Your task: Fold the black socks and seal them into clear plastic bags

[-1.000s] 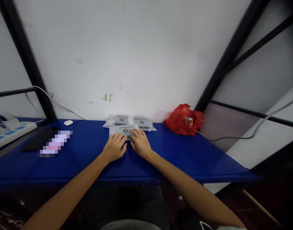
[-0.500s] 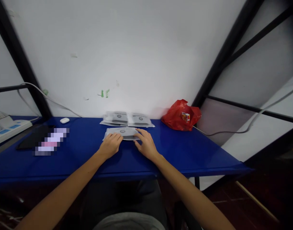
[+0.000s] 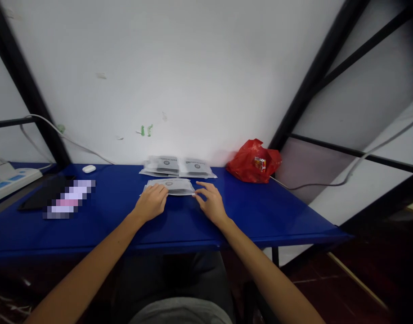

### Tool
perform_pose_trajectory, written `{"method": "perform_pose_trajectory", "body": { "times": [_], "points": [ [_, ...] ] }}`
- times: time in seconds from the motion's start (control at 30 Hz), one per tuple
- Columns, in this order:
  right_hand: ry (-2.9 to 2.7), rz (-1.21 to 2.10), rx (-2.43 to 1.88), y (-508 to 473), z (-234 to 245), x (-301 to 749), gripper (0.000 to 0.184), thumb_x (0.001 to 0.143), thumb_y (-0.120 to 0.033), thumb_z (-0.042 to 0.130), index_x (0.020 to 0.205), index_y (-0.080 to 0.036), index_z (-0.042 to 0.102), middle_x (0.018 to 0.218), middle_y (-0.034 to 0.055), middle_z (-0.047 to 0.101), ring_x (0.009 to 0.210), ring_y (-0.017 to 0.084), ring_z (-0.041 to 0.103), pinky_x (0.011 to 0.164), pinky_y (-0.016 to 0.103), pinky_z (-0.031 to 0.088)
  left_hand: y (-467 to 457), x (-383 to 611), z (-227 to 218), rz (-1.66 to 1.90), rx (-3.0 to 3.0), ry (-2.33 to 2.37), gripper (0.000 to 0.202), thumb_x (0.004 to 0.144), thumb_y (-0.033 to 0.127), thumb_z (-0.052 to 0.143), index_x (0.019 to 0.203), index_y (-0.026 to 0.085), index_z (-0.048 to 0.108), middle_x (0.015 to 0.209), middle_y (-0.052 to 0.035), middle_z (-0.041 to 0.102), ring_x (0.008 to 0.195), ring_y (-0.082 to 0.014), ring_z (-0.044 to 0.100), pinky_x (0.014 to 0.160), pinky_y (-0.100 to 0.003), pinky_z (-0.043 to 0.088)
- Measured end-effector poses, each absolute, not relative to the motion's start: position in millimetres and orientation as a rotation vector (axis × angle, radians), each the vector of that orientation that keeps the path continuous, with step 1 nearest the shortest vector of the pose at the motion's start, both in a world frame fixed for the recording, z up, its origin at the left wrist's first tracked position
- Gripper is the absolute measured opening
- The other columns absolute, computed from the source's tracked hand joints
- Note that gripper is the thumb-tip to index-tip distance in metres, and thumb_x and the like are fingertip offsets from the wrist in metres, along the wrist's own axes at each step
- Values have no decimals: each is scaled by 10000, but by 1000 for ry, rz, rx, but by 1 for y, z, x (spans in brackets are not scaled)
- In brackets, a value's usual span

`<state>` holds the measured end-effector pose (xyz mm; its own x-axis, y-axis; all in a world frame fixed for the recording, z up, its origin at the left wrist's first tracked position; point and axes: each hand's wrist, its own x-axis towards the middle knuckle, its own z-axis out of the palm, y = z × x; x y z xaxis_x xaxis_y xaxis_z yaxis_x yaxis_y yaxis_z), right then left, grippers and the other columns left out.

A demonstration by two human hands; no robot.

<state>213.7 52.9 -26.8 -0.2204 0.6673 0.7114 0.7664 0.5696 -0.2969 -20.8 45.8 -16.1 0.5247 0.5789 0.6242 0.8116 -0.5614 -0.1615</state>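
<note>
A frosted plastic zip bag point(image 3: 179, 185) with a dark printed mark and a dark flat item inside lies on the blue table in front of me. My left hand point(image 3: 151, 201) is closed over its left end, fingers together and covering that corner. At the opposite end, my right hand point(image 3: 210, 201) has thumb and a finger pinched at the near right corner, the index finger held apart above. Behind it, against the wall, similar bags lie in two piles, a left pile point(image 3: 163, 165) and a right pile point(image 3: 196, 167).
A red plastic bag point(image 3: 250, 162) stands at the back right. To the left are a white earbud case point(image 3: 89, 169), a dark phone-like slab point(image 3: 41, 195), a blurred-out screen point(image 3: 69, 199) and a power strip point(image 3: 17, 180). Black metal posts frame the blue table point(image 3: 260, 216).
My right hand has slid right, from on top of the zip bag to its right corner. My left hand has shifted slightly left with the bag. The view has turned a little.
</note>
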Motion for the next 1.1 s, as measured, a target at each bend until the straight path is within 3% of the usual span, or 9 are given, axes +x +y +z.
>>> {"method": "perform_pose_trajectory", "body": {
  "times": [0.13,0.33,0.53,0.8,1.1],
  "points": [
    [-1944,-115,-1136,52,-26,212,108,819,-221,594,778,-212,693,1158,88,644,1081,242,569,922,426,444,46,-24,-16,-735,-2368,-1149,217,901,154,378,831,172,582,799,-61,613,780,-202,561,697,-331,421],
    [-2059,-95,-1026,46,-26,206,136,831,-213,585,806,-223,719,1180,72,640,1102,221,548,933,410,448,44,-5,-16,-785,-2475,-1093,174,911,222,449,1016,186,582,945,-63,632,904,-213,568,790,-343,441],
    [-2132,-63,-1022,45,-31,206,224,840,-149,535,884,-254,729,1193,58,634,1123,229,536,932,441,447,45,17,-16,-778,-2636,-1037,150,917,260,471,894,191,602,862,-24,633,836,-177,579,755,-309,438],
    [-2084,-108,-951,43,-26,206,175,848,-161,538,853,-224,701,1170,74,644,1084,240,548,886,439,459,40,23,-11,-634,-2468,-985,193,931,190,410,888,159,595,813,-44,631,811,-188,574,708,-310,385],
    [-2057,-183,-987,36,-19,217,165,863,-148,497,847,-197,654,1144,74,655,1055,239,556,862,414,443,28,-36,-3,-528,-2317,-1071,204,920,173,419,819,161,596,797,-51,632,771,-187,550,655,-312,353]
  ]
}}
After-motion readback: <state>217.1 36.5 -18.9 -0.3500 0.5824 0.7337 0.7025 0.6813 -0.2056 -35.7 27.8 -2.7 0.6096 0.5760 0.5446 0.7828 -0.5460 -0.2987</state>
